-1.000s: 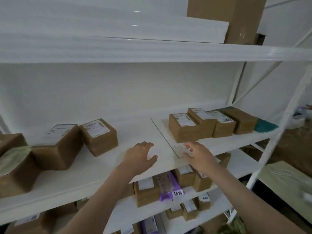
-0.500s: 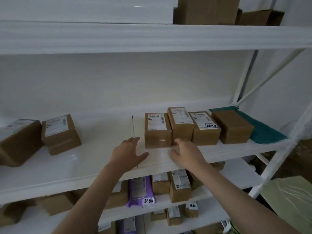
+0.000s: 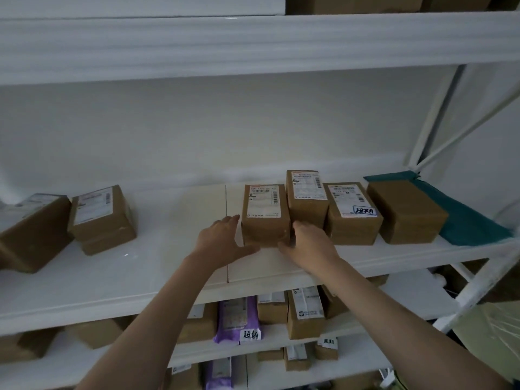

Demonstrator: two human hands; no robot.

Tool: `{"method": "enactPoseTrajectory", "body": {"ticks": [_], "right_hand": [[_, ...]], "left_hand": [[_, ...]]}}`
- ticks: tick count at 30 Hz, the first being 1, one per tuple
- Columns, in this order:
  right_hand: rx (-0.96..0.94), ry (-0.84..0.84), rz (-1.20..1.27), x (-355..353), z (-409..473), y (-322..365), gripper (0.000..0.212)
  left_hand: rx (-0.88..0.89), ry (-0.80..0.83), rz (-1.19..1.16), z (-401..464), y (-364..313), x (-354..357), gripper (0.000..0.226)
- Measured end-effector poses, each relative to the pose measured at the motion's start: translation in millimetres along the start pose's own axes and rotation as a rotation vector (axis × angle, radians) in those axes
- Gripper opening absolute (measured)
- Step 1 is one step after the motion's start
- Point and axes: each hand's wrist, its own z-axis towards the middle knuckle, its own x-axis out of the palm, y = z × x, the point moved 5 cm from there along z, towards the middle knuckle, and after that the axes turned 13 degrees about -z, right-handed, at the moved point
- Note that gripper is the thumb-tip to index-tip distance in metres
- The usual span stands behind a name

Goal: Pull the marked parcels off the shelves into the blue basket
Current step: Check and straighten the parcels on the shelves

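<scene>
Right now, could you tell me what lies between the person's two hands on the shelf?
In the head view, one labelled brown parcel stands between the left hand and the right hand.

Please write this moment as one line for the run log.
left hand: open, at left side of front brown parcel | right hand: open, at its right side | parcel on shelf | basket: not visible

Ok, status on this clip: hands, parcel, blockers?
Left hand open at brown parcel, left side. Right hand open at its right front corner. Taller parcel crowds the right. No grip yet.
</scene>
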Motion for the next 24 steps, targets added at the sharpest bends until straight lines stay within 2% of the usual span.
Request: {"method": "enactPoseTrajectory", "body": {"ticks": [6,10,17,21,24], "right_hand": [[0.024,-0.030,0.028,4,13,6,0.047],[-0.006,-0.095,0.041,5,16,11,0.047],[-0.139,-0.389,0.035,-14,9,39,0.040],[-0.197,-0.466,0.057,-22,6,55,0.035],[-0.213,-0.449,0.049,-21,6,62,0.035]], "left_hand": [[0.009,-0.045,-0.046,13,-4,8,0.078],[0.020,-0.142,-0.067,5,-2,7,0.077],[0.141,-0.410,-0.083,-25,9,-23,0.083],[0.152,-0.439,-0.113,-34,17,-37,0.081],[0.134,-0.420,-0.111,-37,22,-40,0.081]]}}
